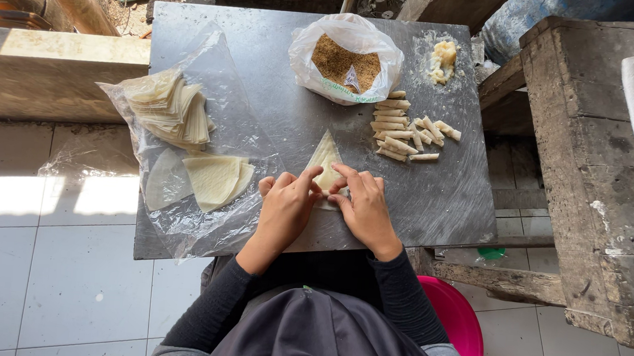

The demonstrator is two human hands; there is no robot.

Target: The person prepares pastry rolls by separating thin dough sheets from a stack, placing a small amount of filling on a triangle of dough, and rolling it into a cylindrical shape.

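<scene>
**Rolling a thin wrapper from its wide end**

Taking the grey table (pixel 434 201) as the landmark: at its left side lies a clear plastic sheet (pixel 180 220) with a fanned stack of pale wrappers (pixel 170 104) on it, and nearer the front edge a few more cut wrapper pieces (pixel 213 178).

At the middle of the table's front edge, the left hand (pixel 285 209) and the right hand (pixel 363 207) meet over one triangular wrapper (pixel 326 160). Both hands pinch its wide near edge with fingertips bent in, neither one flat nor clenched, folding that edge up. The triangle's long axis runs from the person toward the table's far edge, tip pointing away at the bag of brown crumbs (pixel 346 61) that sits at the middle of the far side.

Just right of the triangle lies a cluster of finished rolls (pixel 406 128), and at the far right corner a small lump of pale filling (pixel 443 60).

As a judgement: the sheet looks thin (almost see-through at the tip), so uneven pressure between the two hands could tear it or skew the roll off the axis; a loose first turn could let whatever is inside slip out at the ends
</scene>
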